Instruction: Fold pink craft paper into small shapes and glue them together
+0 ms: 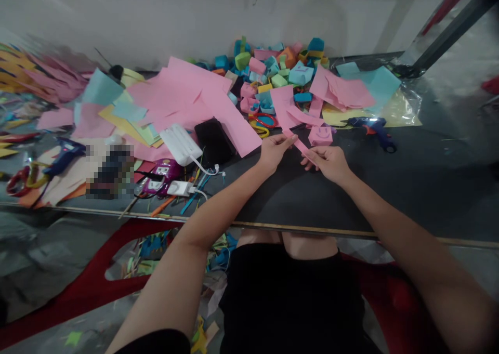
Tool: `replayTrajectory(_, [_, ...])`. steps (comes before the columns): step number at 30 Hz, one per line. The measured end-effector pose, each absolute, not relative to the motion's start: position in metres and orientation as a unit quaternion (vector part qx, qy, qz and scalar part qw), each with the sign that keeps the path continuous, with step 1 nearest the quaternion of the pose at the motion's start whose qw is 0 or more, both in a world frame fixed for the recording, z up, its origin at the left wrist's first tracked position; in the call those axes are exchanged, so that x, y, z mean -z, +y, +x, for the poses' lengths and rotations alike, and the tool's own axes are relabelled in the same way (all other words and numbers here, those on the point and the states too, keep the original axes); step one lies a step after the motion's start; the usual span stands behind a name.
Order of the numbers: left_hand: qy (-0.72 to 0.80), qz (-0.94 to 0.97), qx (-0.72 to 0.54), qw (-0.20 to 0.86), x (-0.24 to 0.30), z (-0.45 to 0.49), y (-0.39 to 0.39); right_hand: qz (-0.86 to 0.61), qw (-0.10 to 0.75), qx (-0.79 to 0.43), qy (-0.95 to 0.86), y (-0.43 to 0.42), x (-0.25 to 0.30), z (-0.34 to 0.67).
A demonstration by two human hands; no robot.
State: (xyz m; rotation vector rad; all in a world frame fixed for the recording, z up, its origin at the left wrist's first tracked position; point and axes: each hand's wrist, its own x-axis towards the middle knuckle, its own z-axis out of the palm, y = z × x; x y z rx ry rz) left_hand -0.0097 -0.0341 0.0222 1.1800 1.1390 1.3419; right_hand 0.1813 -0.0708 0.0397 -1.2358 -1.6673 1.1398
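A narrow pink paper strip [301,146] stretches between my two hands above the dark table. My left hand [276,148] pinches its upper left end, and my right hand [327,161] pinches the lower right end. Just beyond my right hand sits a small pink paper box [321,135] with a smiling face drawn on it. Pink paper pieces [286,107] lie behind my left hand, close to red-handled scissors [264,119]. To the right rests a blue glue gun [372,128].
Folded paper boxes [273,68] are heaped against the wall. Pink sheets [171,94] spread over the left side, with a white power bank [180,144], a black phone-like object [214,140] and a purple power strip [160,176]. Another glue gun [64,156] lies far left. The table's front edge [304,231] runs above my lap.
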Motion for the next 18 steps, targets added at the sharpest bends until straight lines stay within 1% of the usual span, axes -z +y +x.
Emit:
replayTrajectory(10, [0.452, 0.468, -0.576, 0.494, -0.021, -0.018, -0.025, -0.489, 0.381, -0.449, -0.644, -0.070, -0.043, 0.182])
replayTrajectory(12, [0.433, 0.498, -0.558, 0.504, -0.021, -0.019, -0.026, -0.488, 0.380, -0.451, -0.643, -0.069, -0.041, 0.182])
replayTrajectory(15, [0.382, 0.575, -0.493, 0.530, -0.020, -0.020, -0.030, -0.488, 0.382, -0.457, -0.638, -0.069, -0.039, 0.182])
replayTrajectory(18, [0.394, 0.614, -0.465, 0.502, -0.017, -0.018, -0.035, -0.487, 0.381, -0.463, -0.635, -0.069, -0.040, 0.182])
